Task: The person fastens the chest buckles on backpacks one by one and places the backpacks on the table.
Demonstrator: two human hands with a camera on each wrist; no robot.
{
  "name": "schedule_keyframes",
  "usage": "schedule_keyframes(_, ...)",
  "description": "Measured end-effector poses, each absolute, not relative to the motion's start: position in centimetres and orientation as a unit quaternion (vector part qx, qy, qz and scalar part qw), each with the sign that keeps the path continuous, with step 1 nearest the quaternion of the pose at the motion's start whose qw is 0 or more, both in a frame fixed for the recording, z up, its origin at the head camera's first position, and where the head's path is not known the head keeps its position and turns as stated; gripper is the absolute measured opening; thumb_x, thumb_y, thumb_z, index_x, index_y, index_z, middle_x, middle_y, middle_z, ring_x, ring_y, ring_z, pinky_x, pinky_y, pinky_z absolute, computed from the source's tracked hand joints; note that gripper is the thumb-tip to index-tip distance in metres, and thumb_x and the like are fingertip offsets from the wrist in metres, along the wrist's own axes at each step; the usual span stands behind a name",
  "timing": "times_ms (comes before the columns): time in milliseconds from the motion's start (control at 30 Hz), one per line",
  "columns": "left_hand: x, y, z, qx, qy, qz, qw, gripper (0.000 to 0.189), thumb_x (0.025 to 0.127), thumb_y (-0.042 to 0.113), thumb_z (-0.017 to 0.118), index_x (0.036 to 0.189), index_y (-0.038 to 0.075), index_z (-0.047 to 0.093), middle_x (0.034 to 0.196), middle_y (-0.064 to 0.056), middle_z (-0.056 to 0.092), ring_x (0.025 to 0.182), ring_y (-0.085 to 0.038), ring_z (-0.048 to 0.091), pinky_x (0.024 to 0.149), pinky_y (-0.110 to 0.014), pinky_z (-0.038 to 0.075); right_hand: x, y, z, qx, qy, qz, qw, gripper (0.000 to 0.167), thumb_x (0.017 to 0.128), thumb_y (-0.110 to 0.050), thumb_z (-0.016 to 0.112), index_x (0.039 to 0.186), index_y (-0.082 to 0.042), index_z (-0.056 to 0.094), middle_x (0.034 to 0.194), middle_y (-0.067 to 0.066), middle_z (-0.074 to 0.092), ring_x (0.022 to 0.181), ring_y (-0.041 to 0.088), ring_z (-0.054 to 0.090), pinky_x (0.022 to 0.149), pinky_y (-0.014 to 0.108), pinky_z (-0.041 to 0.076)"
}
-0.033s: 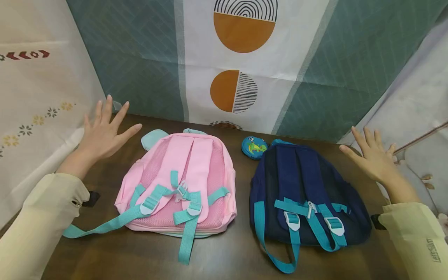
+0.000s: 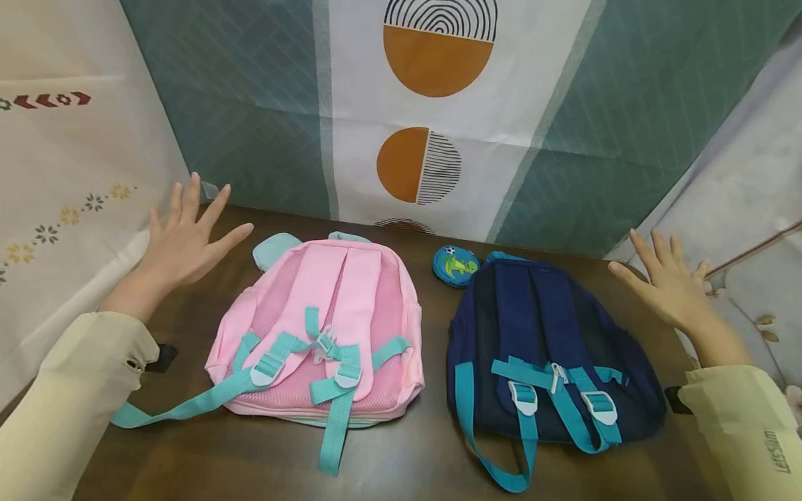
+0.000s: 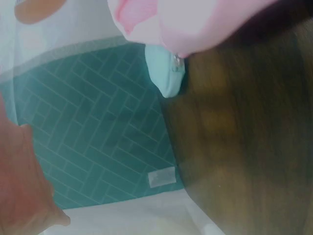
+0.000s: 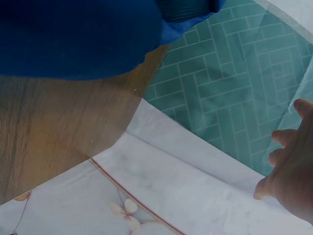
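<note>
My left hand [image 2: 182, 241] is raised with its fingers spread, to the left of a pink backpack [image 2: 285, 299] and touching nothing. The backpack lies with its straps up; its turquoise webbing [image 2: 207, 398] trails to the left and toward me. On the other side, my right hand [image 2: 677, 285] hovers with fingers spread beside a navy backpack [image 2: 579, 313], apart from it. That bag also lies straps up, with teal webbing [image 2: 465, 400] looped at its front. In the left wrist view a light turquoise piece [image 3: 165, 71] hangs off the pink bag. Neither hand holds anything.
A small round blue pouch [image 2: 455, 266] with a green dinosaur sits between the bags near the back of the brown wooden table [image 2: 432, 459]. Patterned cloth [image 2: 250, 104] rises along the back, with pale cloths at the left [image 2: 63, 160] and right [image 2: 764, 160].
</note>
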State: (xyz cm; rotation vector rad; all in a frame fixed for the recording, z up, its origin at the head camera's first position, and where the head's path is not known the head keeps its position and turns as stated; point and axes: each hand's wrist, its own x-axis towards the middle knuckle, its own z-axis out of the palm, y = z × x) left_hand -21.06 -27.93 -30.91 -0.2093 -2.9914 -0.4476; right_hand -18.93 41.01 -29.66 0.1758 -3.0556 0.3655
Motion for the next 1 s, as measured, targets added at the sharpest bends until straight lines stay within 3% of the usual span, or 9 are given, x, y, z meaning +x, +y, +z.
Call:
schedule_keyframes(200, -21.0, -28.0, -31.7, -0.065, -0.982, -0.177, 0.028, 0.073, 0.093, 0.062, 0.028, 0.149, 0.030, -0.006, 0.148, -0.005, -0.034, 0.133, -0.031, -0.033, 0.095, -0.068, -0.021, -19.5, 41.1, -29.9, 0.061, -0.987, 0.150, 0.012, 0.070, 0.098, -0.045, 0.034, 0.150, -0.021, -0.006, 0.150, 0.023, -0.018, 0.132, 0.041, -0.029, 0.083, 0.074, -0.024)
schedule_keyframes(400, -20.5, -28.0, -31.9, -0.071, -0.977, -0.203, 0.007, 0.071, 0.095, 0.058, 0.030, 0.150, 0.029, -0.004, 0.149, -0.004, -0.032, 0.135, -0.033, -0.030, 0.096, -0.069, -0.017, -20.2, 40.0, -30.1, 0.083, -0.984, 0.156, 0.000, 0.069, 0.098, -0.044, 0.035, 0.150, -0.022, -0.004, 0.153, 0.022, -0.012, 0.136, 0.039, -0.025, 0.088, 0.070, -0.026)
schedule_keyframes(533, -19.4, -26.1, -31.1, -0.098, -0.958, -0.266, -0.049, 0.069, 0.095, 0.056, 0.034, 0.151, 0.025, 0.007, 0.155, -0.008, -0.017, 0.140, -0.042, -0.009, 0.101, -0.071, -0.002, -20.1, 37.5, -29.0, 0.135, -0.960, 0.245, -0.016, 0.056, 0.102, -0.037, 0.026, 0.151, -0.024, 0.002, 0.155, 0.019, -0.004, 0.139, 0.038, -0.014, 0.097, 0.069, -0.015)
schedule_keyframes(667, -16.7, -22.9, -30.0, -0.155, -0.923, -0.328, -0.125, 0.062, 0.096, 0.052, 0.037, 0.148, 0.019, 0.027, 0.154, -0.014, 0.019, 0.137, -0.041, 0.022, 0.100, -0.067, 0.022, -19.0, 32.4, -27.4, 0.201, -0.917, 0.340, -0.056, 0.048, 0.104, -0.031, 0.022, 0.150, -0.029, 0.010, 0.156, 0.011, 0.003, 0.141, 0.037, -0.003, 0.101, 0.070, 0.000)
schedule_keyframes(733, -15.2, -21.2, -29.4, -0.188, -0.899, -0.360, -0.162, 0.057, 0.099, 0.048, 0.032, 0.146, 0.017, 0.031, 0.149, -0.014, 0.030, 0.134, -0.039, 0.031, 0.100, -0.065, 0.026, -18.7, 29.6, -26.6, 0.238, -0.906, 0.342, -0.068, 0.048, 0.104, -0.029, 0.024, 0.150, -0.030, 0.013, 0.156, 0.008, 0.006, 0.141, 0.036, 0.001, 0.101, 0.071, 0.004)
schedule_keyframes(833, -13.2, -19.2, -28.8, -0.203, -0.862, -0.412, -0.215, 0.055, 0.101, 0.046, 0.025, 0.148, 0.017, 0.028, 0.150, -0.011, 0.030, 0.136, -0.035, 0.027, 0.104, -0.062, 0.022, -18.7, 25.7, -25.6, 0.286, -0.900, 0.318, -0.082, 0.051, 0.102, -0.028, 0.033, 0.150, -0.028, 0.016, 0.156, 0.005, 0.013, 0.141, 0.034, 0.010, 0.102, 0.069, 0.012)
schedule_keyframes(933, -11.5, -17.8, -28.9, -0.178, -0.868, -0.412, -0.214, 0.060, 0.097, 0.051, 0.035, 0.147, 0.017, 0.028, 0.146, -0.010, 0.034, 0.135, -0.033, 0.030, 0.102, -0.059, 0.028, -18.7, 21.6, -25.1, 0.316, -0.906, 0.271, -0.083, 0.059, 0.097, -0.035, 0.047, 0.149, -0.028, 0.019, 0.154, 0.003, 0.022, 0.140, 0.030, 0.020, 0.105, 0.062, 0.021)
schedule_keyframes(1000, -10.9, -17.3, -29.4, -0.150, -0.879, -0.405, -0.203, 0.063, 0.093, 0.053, 0.044, 0.142, 0.015, 0.035, 0.135, -0.008, 0.044, 0.127, -0.029, 0.038, 0.098, -0.052, 0.036, -18.5, 18.8, -25.1, 0.332, -0.909, 0.236, -0.087, 0.068, 0.092, -0.043, 0.055, 0.149, -0.028, 0.021, 0.152, 0.002, 0.026, 0.139, 0.027, 0.024, 0.105, 0.057, 0.026)
